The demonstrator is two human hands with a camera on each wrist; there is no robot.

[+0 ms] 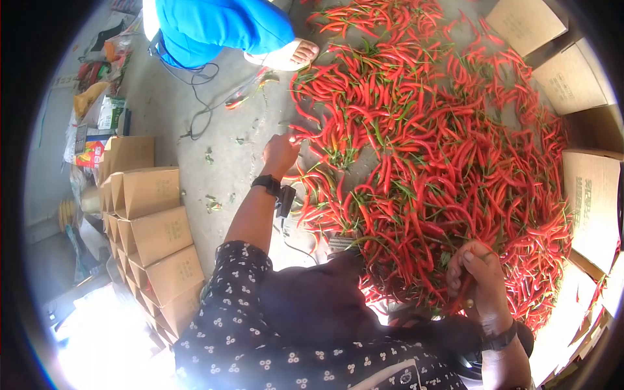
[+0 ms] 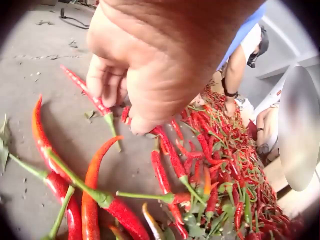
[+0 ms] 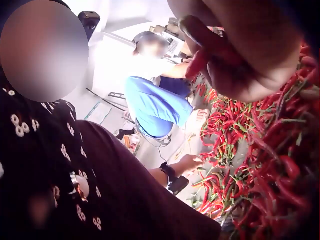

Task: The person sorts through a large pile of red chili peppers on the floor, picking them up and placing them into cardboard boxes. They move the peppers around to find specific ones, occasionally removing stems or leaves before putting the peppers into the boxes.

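Note:
Red chili peppers (image 1: 448, 175) with green stems cover the floor in a wide heap. My left hand (image 1: 281, 155) is down at the heap's left edge. Seen from the left wrist, its thumb and curled fingers pinch a red chili pepper (image 2: 126, 114), mostly hidden by the hand. Another chili (image 2: 82, 85) lies just beyond those fingers, and several more lie below on the concrete. Close to my body, my right hand (image 1: 480, 279) is raised over the near part of the heap. Its fingers curl round a red chili pepper (image 3: 196, 66), whose end sticks out in the right wrist view.
Open cardboard boxes (image 1: 156, 237) are stacked at the left, and more boxes (image 1: 591, 201) line the right side. Across the heap sits a person in blue trousers (image 1: 224, 26), one bare foot beside the peppers. A dark cable (image 1: 207, 110) lies on the floor.

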